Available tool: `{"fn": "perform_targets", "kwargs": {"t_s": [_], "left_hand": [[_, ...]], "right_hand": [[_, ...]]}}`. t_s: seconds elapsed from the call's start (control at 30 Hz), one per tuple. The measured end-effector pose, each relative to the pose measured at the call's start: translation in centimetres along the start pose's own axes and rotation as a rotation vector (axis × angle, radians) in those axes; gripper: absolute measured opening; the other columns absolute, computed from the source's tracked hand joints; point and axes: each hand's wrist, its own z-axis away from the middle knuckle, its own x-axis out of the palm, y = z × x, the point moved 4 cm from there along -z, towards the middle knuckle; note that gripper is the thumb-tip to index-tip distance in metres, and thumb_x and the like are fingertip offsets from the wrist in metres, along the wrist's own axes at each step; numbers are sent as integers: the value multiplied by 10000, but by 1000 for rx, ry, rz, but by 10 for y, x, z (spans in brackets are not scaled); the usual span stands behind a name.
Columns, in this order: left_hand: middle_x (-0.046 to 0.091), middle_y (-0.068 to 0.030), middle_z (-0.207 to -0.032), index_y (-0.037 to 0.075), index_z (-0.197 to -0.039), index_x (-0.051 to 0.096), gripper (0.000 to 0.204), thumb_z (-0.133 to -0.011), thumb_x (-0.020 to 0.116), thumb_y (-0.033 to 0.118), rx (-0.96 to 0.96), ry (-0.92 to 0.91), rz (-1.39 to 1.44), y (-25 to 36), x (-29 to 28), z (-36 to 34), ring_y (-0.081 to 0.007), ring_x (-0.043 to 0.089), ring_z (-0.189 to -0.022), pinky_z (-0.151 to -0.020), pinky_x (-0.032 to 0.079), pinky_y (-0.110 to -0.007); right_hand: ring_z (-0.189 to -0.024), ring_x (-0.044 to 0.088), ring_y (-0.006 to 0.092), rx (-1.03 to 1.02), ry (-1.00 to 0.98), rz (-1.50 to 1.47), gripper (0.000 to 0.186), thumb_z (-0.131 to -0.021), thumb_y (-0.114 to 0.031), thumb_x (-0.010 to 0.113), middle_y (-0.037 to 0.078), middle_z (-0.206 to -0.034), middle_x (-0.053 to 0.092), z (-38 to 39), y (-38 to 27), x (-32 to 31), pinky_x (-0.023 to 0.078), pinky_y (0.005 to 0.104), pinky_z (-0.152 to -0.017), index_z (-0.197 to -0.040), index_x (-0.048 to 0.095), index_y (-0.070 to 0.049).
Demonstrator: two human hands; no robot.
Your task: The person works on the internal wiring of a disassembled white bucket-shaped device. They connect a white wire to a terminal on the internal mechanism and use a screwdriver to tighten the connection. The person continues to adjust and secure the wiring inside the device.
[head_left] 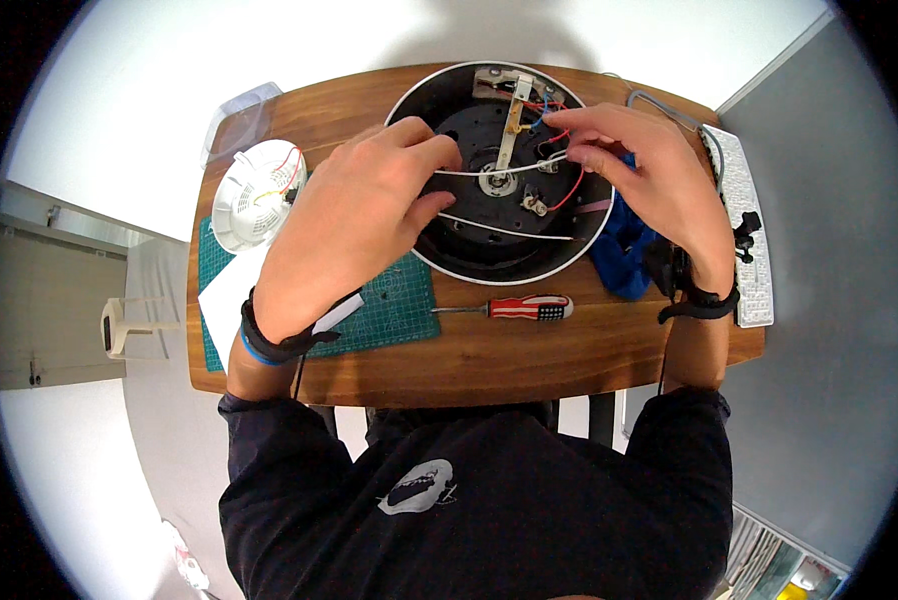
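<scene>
Wires [514, 234] in pot [489, 265], screwdriver [529, 308] before (cloth [624, 255] right)

One black housing [489, 264], one screwdriver [527, 308], one mat [397, 316] show.

The place seemed a small repair corner: a wooden table [469, 370] bore a screwdriver [531, 308], a mat [399, 315] and a wired housing [517, 278].

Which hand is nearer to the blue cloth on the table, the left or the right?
The right hand: it is just beyond the blue cloth. The left hand is farther, across the round black pan.
</scene>
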Motion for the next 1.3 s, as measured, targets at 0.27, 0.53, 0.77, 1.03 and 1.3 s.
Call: {"fn": "perform_targets", "kwargs": {"t_s": [0.27, 0.53, 0.77, 1.03, 1.3], "left_hand": [[770, -146, -1164, 64, -1237, 761, 313, -957, 833, 185, 135, 82, 19, 8, -8, -17, -346, 755, -1013, -856, 601, -428], [817, -97, -932, 31, -1245, 772, 232, -1034, 764, 128, 73, -164, 419, -7, 7, -63, -156, 766, -827, -763, 604, -318], [799, -75, -927, 0, -1187, 774, 158, -1044, 756, 66, -85, -186, 567, -20, 10, -60, -125, 743, -829, -758, 609, -292], [792, -96, -909, 4, -1170, 780, 190, -997, 776, 81, 101, -111, 415, -14, 10, -77, -142, 750, -807, -753, 611, -301], [802, -100, -923, 28, -1170, 823, 204, -983, 785, 99, 80, -104, 357, -6, 12, -86, -156, 758, -793, -739, 612, -311]], "right_hand": [[-970, 781, 222, 18, 2, -32, 309, -1007, -43, 751, 108, -1064, 807, -12, -20, -5, 613, 348, -908, -1313, 754, -80], [-976, 806, 256, -40, 64, -154, 215, -1003, -76, 768, 119, -1060, 806, -15, -17, 2, 636, 345, -871, -1212, 736, -34], [-905, 760, 291, -103, 26, 93, 203, -963, -41, 788, 120, -999, 719, -10, -12, -4, 615, 382, -799, -1156, 727, -30], [-944, 752, 193, -11, 40, 25, 159, -975, -11, 790, 73, -1000, 758, -4, -5, -4, 611, 330, -837, -1113, 712, -16], [-870, 795, 261, 11, 122, -46, 152, -995, -63, 785, 127, -956, 799, -5, 0, -7, 623, 352, -783, -1112, 699, -17]]}}
